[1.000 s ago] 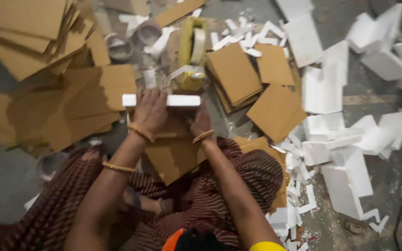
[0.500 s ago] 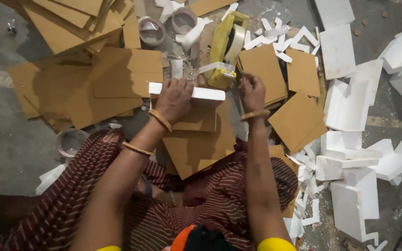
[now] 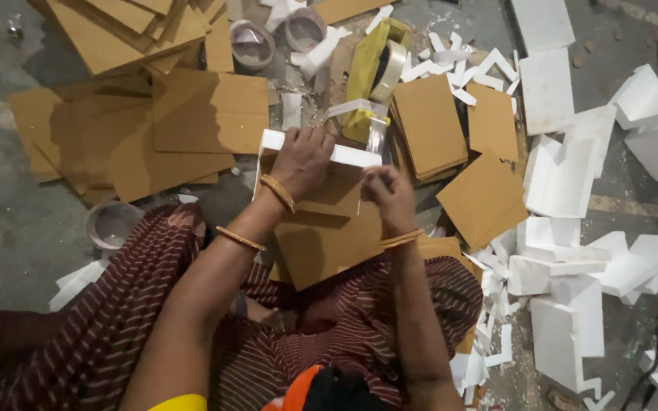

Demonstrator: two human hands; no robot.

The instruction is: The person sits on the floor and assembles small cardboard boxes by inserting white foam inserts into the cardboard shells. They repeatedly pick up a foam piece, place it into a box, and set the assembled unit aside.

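Note:
My left hand [image 3: 302, 160] lies on top of a white foam strip [image 3: 356, 156] and presses it down onto a brown cardboard sheet [image 3: 329, 236] on my lap. My right hand [image 3: 388, 194] pinches a strip of clear tape [image 3: 375, 141] that runs up to a yellow tape dispenser [image 3: 371, 72] just beyond the foam strip. Gold bangles ring both wrists.
Brown cardboard sheets lie piled at the upper left [image 3: 127, 34] and spread across the grey floor [image 3: 1, 213]; smaller stacks [image 3: 432, 122] sit right of the dispenser. White foam slabs [image 3: 565, 175] and scraps cover the right side. Empty tape rolls [image 3: 251, 42] lie near the top and at the left [image 3: 112, 224].
The view has shifted, so the work sits lower and further right in frame. My right hand has drawn back from the foam strip toward me, pulling tape; my left hand stays on the strip.

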